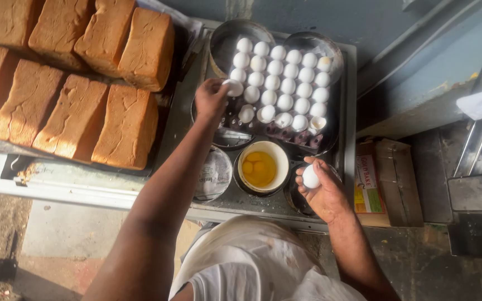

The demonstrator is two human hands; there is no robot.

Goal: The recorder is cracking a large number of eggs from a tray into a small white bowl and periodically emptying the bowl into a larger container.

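At twelve o'clock from my body, head view: a dark egg tray (302, 139) sits over two round steel pans (313, 42), most of its cups filled with white eggs. My left hand (210, 99) is out at roughly eleven o'clock, fingers closed around one white egg (233, 87) at the tray's near-left corner; whether that egg is lifted free of its cup or resting in it, I cannot tell. My right hand (322, 192) is at about one o'clock, close in, palm up, fingers curled about a second white egg (311, 176), held clear of the table. Directly between the two hands, at twelve o'clock and just below the tray, stands a cream bowl (262, 167) with yolks and liquid egg in it. An emptied shell (318, 122) sits in the tray's near-right cup. Left of the bowl lies a round lid or dish lined with newspaper (214, 174). At ten o'clock, well apart, brown bread loaves (73, 83) lie in rows on a tray. At three o'clock a cardboard box (386, 181) leans against the metal table (140, 192). Handling note, judged: eggs are light, rigid, brittle and smooth; grip across the broad middle with fingertip pads, light pressure, no squeeze at the ends.
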